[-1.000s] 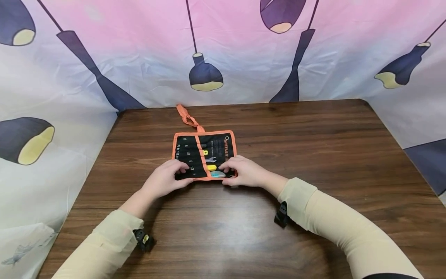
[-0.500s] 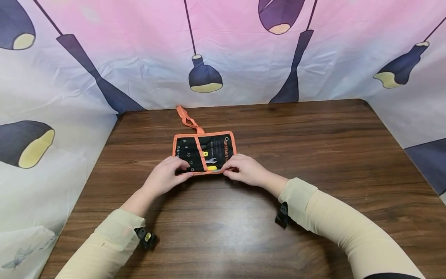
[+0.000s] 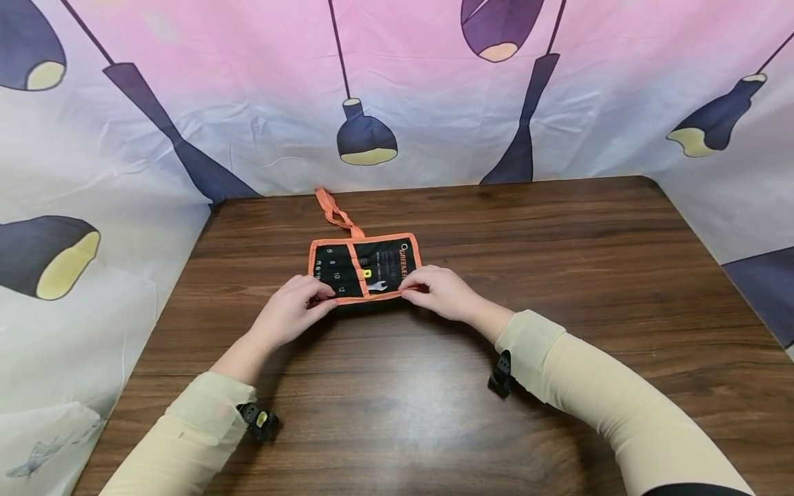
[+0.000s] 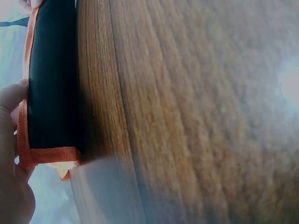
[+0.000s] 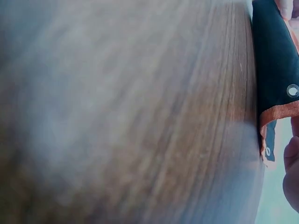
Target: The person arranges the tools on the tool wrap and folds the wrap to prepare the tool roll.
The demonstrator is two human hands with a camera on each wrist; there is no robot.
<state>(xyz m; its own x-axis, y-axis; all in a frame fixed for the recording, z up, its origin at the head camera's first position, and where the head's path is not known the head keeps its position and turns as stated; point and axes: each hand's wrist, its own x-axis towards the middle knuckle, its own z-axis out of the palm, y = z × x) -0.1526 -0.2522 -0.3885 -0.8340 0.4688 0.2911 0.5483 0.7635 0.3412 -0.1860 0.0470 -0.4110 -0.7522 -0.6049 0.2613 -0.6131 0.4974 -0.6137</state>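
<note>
A black tool roll (image 3: 391, 258) with orange trim lies toward the far side of the table, printed numbers and lettering on its inner face. Its pockets hold a small wrench (image 3: 376, 286) and a yellow piece (image 3: 367, 273). My left hand (image 3: 291, 310) pinches the near left edge between thumb and fingers, while my right hand (image 3: 442, 293) pinches the near right corner. That near edge is raised off the wood; in the left wrist view the plain black underside (image 4: 51, 79) stands up. A metal eyelet (image 5: 293, 90) shows near a corner in the right wrist view.
An orange strap (image 3: 335, 210) trails from the roll's far side to the table's back edge. The brown wooden table (image 3: 558, 275) meets a hanging cloth (image 3: 428, 131) printed with lamps at the back and sides. Each wrist wears a small black camera (image 3: 260, 421).
The roll's near edge has been lifted and moved away from me by both hands. A teal-grey handled item and a yellow handle in the near pockets have gone out of sight.
</note>
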